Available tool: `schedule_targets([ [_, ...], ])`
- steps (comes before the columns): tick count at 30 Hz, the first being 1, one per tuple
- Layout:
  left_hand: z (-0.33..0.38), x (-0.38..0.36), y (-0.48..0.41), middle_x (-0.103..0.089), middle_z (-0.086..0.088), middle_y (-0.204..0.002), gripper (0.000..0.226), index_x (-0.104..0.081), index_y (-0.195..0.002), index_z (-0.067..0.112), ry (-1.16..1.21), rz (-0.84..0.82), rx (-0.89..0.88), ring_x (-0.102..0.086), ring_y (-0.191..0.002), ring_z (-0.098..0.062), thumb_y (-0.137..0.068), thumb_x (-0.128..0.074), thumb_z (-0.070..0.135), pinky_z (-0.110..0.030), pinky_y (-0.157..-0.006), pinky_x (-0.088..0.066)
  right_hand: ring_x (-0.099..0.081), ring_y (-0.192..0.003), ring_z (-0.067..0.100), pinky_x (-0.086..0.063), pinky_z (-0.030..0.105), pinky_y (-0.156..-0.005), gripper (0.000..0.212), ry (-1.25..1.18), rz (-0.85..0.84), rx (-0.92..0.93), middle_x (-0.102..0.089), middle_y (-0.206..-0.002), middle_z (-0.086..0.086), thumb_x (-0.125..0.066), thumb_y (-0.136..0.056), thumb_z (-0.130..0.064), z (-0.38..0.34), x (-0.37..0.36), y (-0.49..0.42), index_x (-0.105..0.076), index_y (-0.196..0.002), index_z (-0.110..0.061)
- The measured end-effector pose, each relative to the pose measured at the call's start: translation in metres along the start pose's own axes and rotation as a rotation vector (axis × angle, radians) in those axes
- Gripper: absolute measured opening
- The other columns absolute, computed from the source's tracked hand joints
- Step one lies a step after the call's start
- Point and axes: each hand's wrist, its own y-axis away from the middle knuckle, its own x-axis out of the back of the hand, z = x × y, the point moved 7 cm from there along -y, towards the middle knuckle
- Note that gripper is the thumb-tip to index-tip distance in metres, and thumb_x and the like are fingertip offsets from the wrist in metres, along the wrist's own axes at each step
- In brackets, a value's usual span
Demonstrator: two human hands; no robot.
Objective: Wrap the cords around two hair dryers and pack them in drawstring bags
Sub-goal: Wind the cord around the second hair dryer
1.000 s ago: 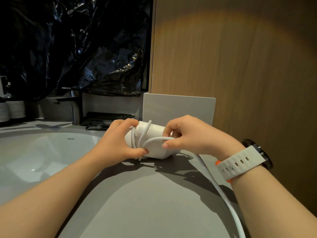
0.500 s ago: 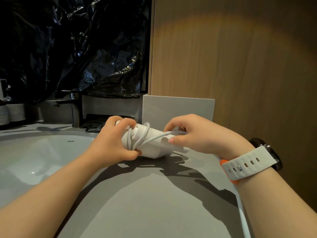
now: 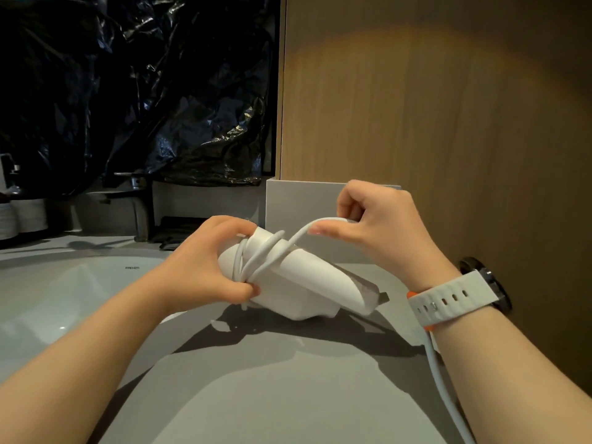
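The left hand (image 3: 205, 267) grips the white dryer (image 3: 304, 283) at its raised end, its thumb pinning loops of cord (image 3: 323, 220). The dryer tilts low over the grey table (image 3: 288, 379), beside the sink (image 3: 48, 299). The right hand (image 3: 378, 225) pinches the cord above it, and the slack trails past the wrist.

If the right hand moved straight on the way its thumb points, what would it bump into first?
Probably the raised end of the white hair dryer, wound with cord and gripped by the left hand; depth is hard to judge.
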Motion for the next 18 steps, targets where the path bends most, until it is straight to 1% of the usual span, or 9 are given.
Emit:
schedule_targets([
  [1, 0.003, -0.001, 0.001, -0.044, 0.036, -0.105, 0.058, -0.053, -0.093, 0.054, 0.025, -0.023, -0.005, -0.041, -0.108, 0.013, -0.037, -0.067, 0.044, -0.017, -0.088, -0.037, -0.035, -0.052, 0.012, -0.035, 0.028, -0.050, 0.047, -0.012, 0.005, 0.022, -0.041, -0.054, -0.010, -0.065, -0.063, -0.058, -0.002, 0.002, 0.000, -0.051, -0.065, -0.014],
  [3, 0.009, -0.004, 0.002, -0.046, 0.037, -0.103, 0.059, -0.053, -0.093, 0.059, 0.084, -0.075, -0.002, -0.045, -0.107, 0.009, -0.038, -0.068, 0.042, -0.022, -0.088, -0.042, -0.034, -0.052, 0.009, -0.028, 0.016, -0.048, 0.039, -0.080, -0.014, 0.046, -0.039, -0.052, -0.010, -0.071, -0.068, -0.046, -0.006, 0.003, -0.002, -0.052, -0.064, -0.012],
  [5, 0.011, -0.007, 0.003, -0.052, 0.033, -0.100, 0.059, -0.055, -0.093, 0.058, 0.163, -0.126, 0.023, -0.052, -0.103, 0.003, -0.039, -0.070, 0.039, -0.028, -0.084, -0.048, -0.035, -0.051, 0.006, -0.028, 0.014, -0.049, 0.029, -0.160, -0.081, 0.006, -0.042, -0.051, -0.008, -0.073, -0.073, -0.035, -0.004, -0.002, -0.003, -0.057, -0.064, -0.012],
  [7, 0.009, -0.009, 0.004, -0.059, 0.025, -0.099, 0.057, -0.058, -0.094, 0.053, 0.230, -0.183, 0.040, -0.058, -0.098, -0.002, -0.041, -0.071, 0.038, -0.029, -0.080, -0.051, -0.038, -0.051, 0.003, -0.032, 0.016, -0.051, 0.018, -0.230, -0.218, -0.085, -0.050, -0.055, -0.005, -0.068, -0.080, -0.031, 0.002, -0.012, -0.003, -0.065, -0.071, -0.015],
  [9, 0.004, -0.013, 0.007, -0.063, 0.019, -0.098, 0.056, -0.060, -0.095, 0.050, 0.320, -0.241, 0.081, -0.062, -0.096, -0.006, -0.043, -0.074, 0.036, -0.031, -0.077, -0.055, -0.041, -0.053, 0.008, -0.036, 0.018, -0.050, 0.012, -0.340, -0.377, -0.214, -0.056, -0.059, -0.005, -0.060, -0.087, -0.026, 0.010, -0.024, 0.003, -0.070, -0.084, -0.020],
  [11, -0.002, -0.016, 0.009, -0.065, 0.014, -0.098, 0.057, -0.062, -0.096, 0.047, 0.399, -0.271, 0.125, -0.064, -0.095, -0.011, -0.043, -0.077, 0.032, -0.035, -0.078, -0.057, -0.040, -0.049, 0.009, -0.036, 0.017, -0.045, 0.016, -0.450, -0.507, -0.339, -0.055, -0.060, -0.003, -0.055, -0.091, -0.020, 0.020, -0.030, 0.011, -0.070, -0.093, -0.023],
  [13, -0.004, -0.017, 0.010, -0.066, 0.012, -0.098, 0.057, -0.063, -0.095, 0.047, 0.438, -0.278, 0.136, -0.065, -0.094, -0.013, -0.042, -0.077, 0.029, -0.035, -0.078, -0.057, -0.035, -0.041, 0.007, -0.029, 0.016, -0.037, 0.017, -0.525, -0.628, -0.468, -0.048, -0.057, -0.001, -0.053, -0.092, -0.019, 0.029, -0.033, 0.021, -0.070, -0.094, -0.023],
  [15, -0.003, -0.018, 0.010, -0.066, 0.012, -0.097, 0.056, -0.064, -0.093, 0.048, 0.458, -0.286, 0.134, -0.065, -0.094, -0.014, -0.042, -0.077, 0.029, -0.032, -0.075, -0.057, -0.029, -0.038, 0.006, -0.021, 0.015, -0.035, 0.016, -0.572, -0.695, -0.562, -0.043, -0.054, 0.000, -0.054, -0.090, -0.020, 0.038, -0.033, 0.026, -0.070, -0.093, -0.016],
  [18, -0.003, -0.018, 0.010, -0.066, 0.013, -0.097, 0.056, -0.064, -0.093, 0.049, 0.477, -0.297, 0.129, -0.064, -0.095, -0.014, -0.042, -0.077, 0.029, -0.030, -0.075, -0.056, -0.029, -0.042, 0.006, -0.020, 0.017, -0.039, 0.015, -0.595, -0.690, -0.572, -0.044, -0.055, -0.001, -0.055, -0.089, -0.016, 0.043, -0.029, 0.027, -0.069, -0.090, -0.012],
])
